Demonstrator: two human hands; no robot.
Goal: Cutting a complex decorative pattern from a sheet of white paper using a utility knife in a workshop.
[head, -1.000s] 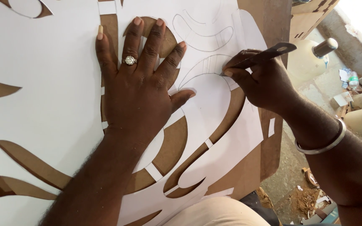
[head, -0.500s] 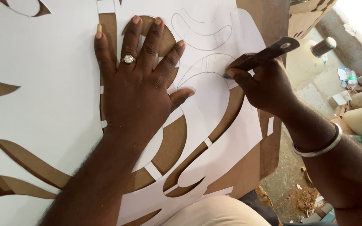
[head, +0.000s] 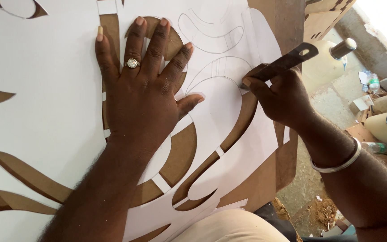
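While the fingers of the right hand [head: 285,96] were curled tight around a flat, dark metal cutting blade [head: 279,65], its tip met a pencilled curve on the large white paper stencil sheet [head: 41,112]. A plain silver bangle [head: 339,162] circled that wrist. The blade's upper end, pierced by a small hole, stuck out past the knuckles toward the sheet's far edge. The left hand [head: 142,96] lay flat with its fingers spread wide, gripping nothing, pressing the sheet down just beside the cut. A silver ring with a pale stone [head: 131,63] sat on one finger. Long curved openings in the paper showed the brown flat board [head: 182,154] beneath, with narrow paper bridges crossing them. Beyond the board's right edge, a pale plastic container with a grey cap [head: 325,65] stood on the littered floor.
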